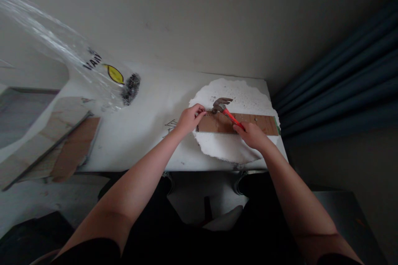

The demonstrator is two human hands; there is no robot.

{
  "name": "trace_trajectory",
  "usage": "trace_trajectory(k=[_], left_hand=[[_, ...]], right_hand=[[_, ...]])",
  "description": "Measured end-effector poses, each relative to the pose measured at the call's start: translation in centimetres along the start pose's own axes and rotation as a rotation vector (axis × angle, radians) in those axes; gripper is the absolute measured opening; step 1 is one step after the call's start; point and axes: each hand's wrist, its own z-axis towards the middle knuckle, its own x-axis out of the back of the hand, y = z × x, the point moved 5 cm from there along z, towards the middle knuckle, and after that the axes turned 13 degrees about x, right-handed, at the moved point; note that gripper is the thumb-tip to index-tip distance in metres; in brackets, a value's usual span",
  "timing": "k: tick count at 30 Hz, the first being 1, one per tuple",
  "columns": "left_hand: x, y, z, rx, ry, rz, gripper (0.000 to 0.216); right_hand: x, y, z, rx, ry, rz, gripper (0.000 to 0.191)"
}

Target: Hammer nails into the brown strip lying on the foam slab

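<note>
My right hand (252,133) is wrapped round the red handle of a claw hammer (228,111). The hammer's dark metal head is over the far edge of a narrow brown wooden board (248,124), toward its left part. At the board's left end, my left hand (192,117) is closed, thumb and fingertips pinched on a small thin piece that looks like a nail, close to the hammer head. Beneath the board lies a white, ragged-edged round slab (228,147). Several loose nails (171,124) are scattered on the table just left of my left hand.
The white table (139,144) meets a plain wall at the back. Clear printed plastic wrap (115,74) hangs at the left, over the table. Broken wooden boards (76,144) lie at the left edge. A dark blue curtain (342,70) hangs at the right.
</note>
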Motion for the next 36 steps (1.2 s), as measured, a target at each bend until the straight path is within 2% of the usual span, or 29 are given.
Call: trace_trajectory(k=[6, 12, 17, 23, 28, 36], left_hand=[[-0.2, 0.2, -0.1, -0.053, 0.031, 0.104, 0.011], [-0.5, 0.2, 0.0, -0.057, 0.036, 0.145, 0.009], [-0.6, 0.0, 0.3, -0.059, 0.049, 0.233, 0.007], [-0.7, 0.5, 0.0, -0.172, 0.069, 0.170, 0.004], [-0.7, 0.1, 0.2, -0.146, 0.077, 0.156, 0.002], [-0.8, 0.0, 0.4, -0.164, 0.070, 0.144, 0.002]], right_hand=[[1.1, -0.7, -0.5, -0.002, 0.073, -0.075, 0.041], [2.4, -2.6, -1.7, 0.030, 0.183, -0.099, 0.043], [2.4, -3.9, -2.2, 0.052, 0.169, -0.100, 0.041], [3.4, -4.6, -2.7, 0.012, 0.196, -0.164, 0.044], [3.2, -5.2, -2.4, 0.004, 0.135, -0.175, 0.043], [3.0, -5.2, -2.1, -0.004, 0.135, -0.180, 0.042]])
